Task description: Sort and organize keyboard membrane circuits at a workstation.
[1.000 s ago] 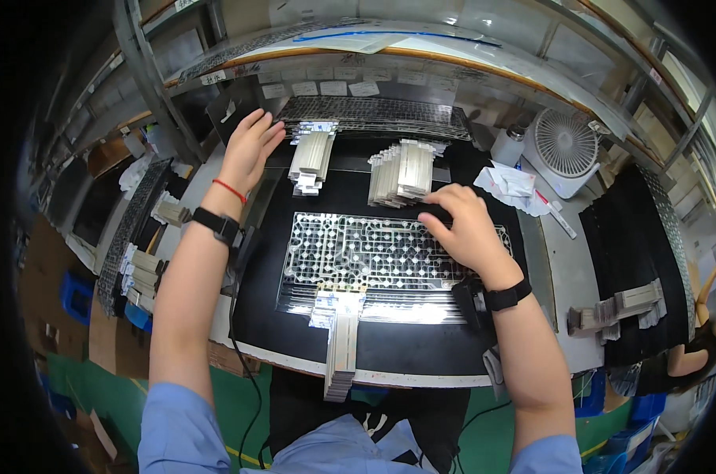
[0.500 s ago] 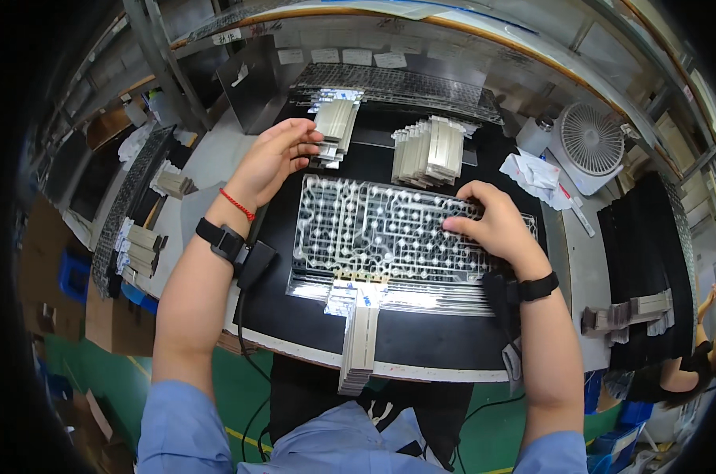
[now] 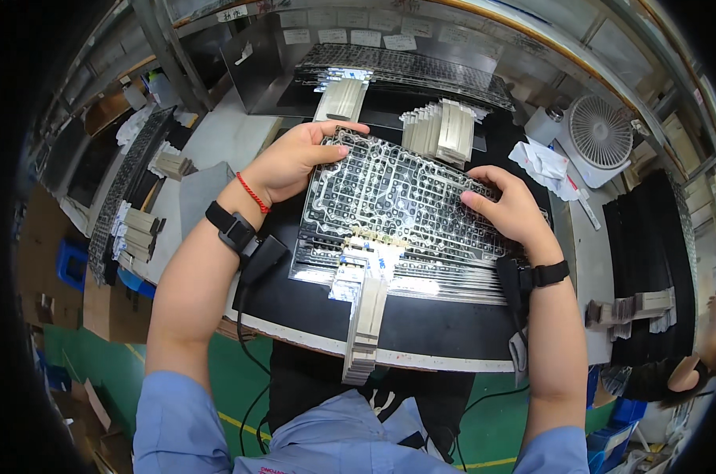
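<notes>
Gleaming circuit sheet [image 3: 409,192]; thin, rectangular, pale-patterned

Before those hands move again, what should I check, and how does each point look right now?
1. Left hand on the top sheet: ok, at its upper left corner, thumb on top.
2. Right hand on that sheet: ok, toward its right end, thumb on top.
3. Sheet fully apart from the stack under it: cannot tell; the overlap hides this.
4. Near tails wholly on the table: not ok, their ends reach past its near edge.
5. Pen out of the way: ok, it lies off to the right.
</notes>
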{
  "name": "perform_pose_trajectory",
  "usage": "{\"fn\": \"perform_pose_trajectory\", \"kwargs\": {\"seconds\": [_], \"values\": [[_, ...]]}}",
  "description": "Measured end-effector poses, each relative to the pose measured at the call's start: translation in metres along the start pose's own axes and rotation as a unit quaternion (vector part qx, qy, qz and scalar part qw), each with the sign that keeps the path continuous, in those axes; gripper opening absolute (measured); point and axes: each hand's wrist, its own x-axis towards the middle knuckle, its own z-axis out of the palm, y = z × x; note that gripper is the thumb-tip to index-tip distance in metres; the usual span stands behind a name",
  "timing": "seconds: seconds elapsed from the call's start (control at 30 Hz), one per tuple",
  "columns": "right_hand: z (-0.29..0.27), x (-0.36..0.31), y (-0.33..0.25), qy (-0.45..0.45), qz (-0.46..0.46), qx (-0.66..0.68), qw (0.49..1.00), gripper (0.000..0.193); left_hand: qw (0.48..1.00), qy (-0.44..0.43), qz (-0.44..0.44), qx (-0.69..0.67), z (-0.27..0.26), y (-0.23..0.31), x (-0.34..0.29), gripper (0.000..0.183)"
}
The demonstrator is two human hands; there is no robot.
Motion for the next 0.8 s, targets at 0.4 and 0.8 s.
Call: {"fn": "perform_pose_trajectory", "kwargs": {"seconds": [0.4, 0.8], "values": [[-0.005, 0.001, 0.012, -0.013, -0.002, -0.048, 0.999, 0.051, 1.000, 0.011, -0.014, -0.024, -0.001, -0.004, 0.002, 0.051], [-0.002, 0.004, 0.010, 0.011, 0.005, -0.057, 0.998, 0.055, 0.998, 0.046, -0.033, 0.020, -0.001, -0.009, 0.004, 0.047]]}}
